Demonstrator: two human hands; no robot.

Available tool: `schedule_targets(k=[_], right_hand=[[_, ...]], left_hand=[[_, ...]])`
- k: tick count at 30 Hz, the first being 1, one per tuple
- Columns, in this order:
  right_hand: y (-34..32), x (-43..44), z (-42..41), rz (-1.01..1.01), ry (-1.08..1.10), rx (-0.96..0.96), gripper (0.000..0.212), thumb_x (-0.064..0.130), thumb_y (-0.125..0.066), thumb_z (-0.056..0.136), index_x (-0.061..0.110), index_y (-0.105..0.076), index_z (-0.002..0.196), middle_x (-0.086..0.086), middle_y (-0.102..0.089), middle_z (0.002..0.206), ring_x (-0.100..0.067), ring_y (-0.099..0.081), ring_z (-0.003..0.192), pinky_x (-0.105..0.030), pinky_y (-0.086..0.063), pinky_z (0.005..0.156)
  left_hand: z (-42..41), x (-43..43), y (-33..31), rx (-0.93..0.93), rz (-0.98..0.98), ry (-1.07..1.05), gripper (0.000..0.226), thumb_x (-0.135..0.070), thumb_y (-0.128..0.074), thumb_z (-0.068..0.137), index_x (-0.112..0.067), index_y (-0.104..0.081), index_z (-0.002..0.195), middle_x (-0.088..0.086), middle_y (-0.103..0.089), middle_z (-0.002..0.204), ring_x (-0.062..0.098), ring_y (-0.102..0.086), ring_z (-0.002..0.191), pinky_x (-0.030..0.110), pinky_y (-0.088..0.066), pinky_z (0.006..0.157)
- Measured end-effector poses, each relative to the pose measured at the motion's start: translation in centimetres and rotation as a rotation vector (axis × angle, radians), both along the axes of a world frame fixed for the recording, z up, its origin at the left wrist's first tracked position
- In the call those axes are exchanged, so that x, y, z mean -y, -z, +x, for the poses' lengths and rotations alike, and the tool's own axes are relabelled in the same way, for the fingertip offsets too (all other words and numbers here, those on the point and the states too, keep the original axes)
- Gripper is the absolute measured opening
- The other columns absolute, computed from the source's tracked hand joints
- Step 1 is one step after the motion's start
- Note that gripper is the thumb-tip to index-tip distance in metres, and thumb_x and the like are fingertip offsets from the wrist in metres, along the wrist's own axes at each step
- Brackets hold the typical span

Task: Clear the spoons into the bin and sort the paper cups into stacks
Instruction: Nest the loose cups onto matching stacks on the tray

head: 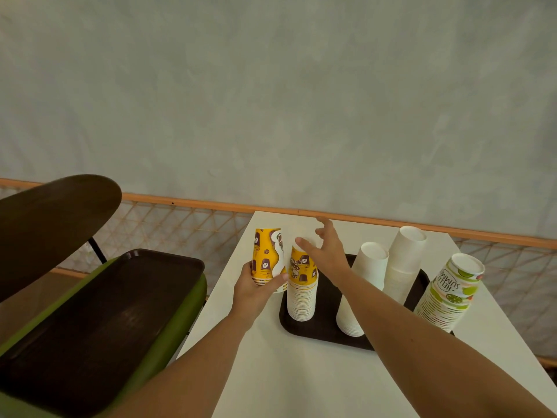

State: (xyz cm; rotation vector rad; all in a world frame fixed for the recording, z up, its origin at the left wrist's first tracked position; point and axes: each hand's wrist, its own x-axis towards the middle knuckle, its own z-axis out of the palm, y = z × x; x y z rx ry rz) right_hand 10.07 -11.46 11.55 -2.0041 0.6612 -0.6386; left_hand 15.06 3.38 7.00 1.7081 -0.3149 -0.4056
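Yellow coffee-print cups (267,257), a short nested batch turned rim down, sit in the left hand (256,292), whose fingers and thumb wrap round the lower rims; the batch is held just beside the taller yellow stack (302,285), probably so the two can be joined. The right hand (331,254) hovers over that stack's top with fingers spread and holding nothing, its thumb close to the uppermost cup, perhaps to steady the stack; I cannot tell whether it is touching. The yellow stack stands at the left end of a dark tray (319,330) on the white table (301,384), so the sorted stacks can likely be carried together. Further right on the tray stand two plain white stacks (369,282), then a lime-print stack (449,294) at the tray's right edge, each print kept to its own pile. To the left, a second dark tray (105,312) rests across the green bin (184,321). No spoons are in view.
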Motion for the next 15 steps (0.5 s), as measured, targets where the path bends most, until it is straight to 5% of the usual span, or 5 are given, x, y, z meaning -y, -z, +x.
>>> schedule_targets(k=[5, 15], right_hand=[[-1.9, -1.4, 0.6, -0.045, -0.049, 0.085, 0.064, 0.04, -0.062, 0.086, 0.018, -0.034, 0.14, -0.006, -0.048, 0.137, -0.02, -0.048, 0.125, -0.026, -0.039, 0.092], [-3.1, -2.5, 1.6, 0.136, -0.196, -0.13, 0.062, 0.042, -0.067, 0.081, 0.016, -0.044, 0.133, -0.004, -0.059, 0.128, -0.024, -0.06, 0.112, -0.036, -0.05, 0.095]], left_hand=[[-0.3, 0.9, -1.2, 0.044, -0.004, 0.013, 0.065, -0.028, -0.077, 0.073, -0.017, -0.045, 0.128, -0.003, -0.057, 0.112, 0.014, -0.056, 0.097, 0.026, -0.047, 0.082], [0.4, 2.6, -2.6, 0.104, -0.04, 0.085, 0.072, -0.027, -0.078, 0.071, -0.02, -0.041, 0.133, -0.001, -0.057, 0.124, 0.016, -0.058, 0.107, 0.032, -0.049, 0.091]])
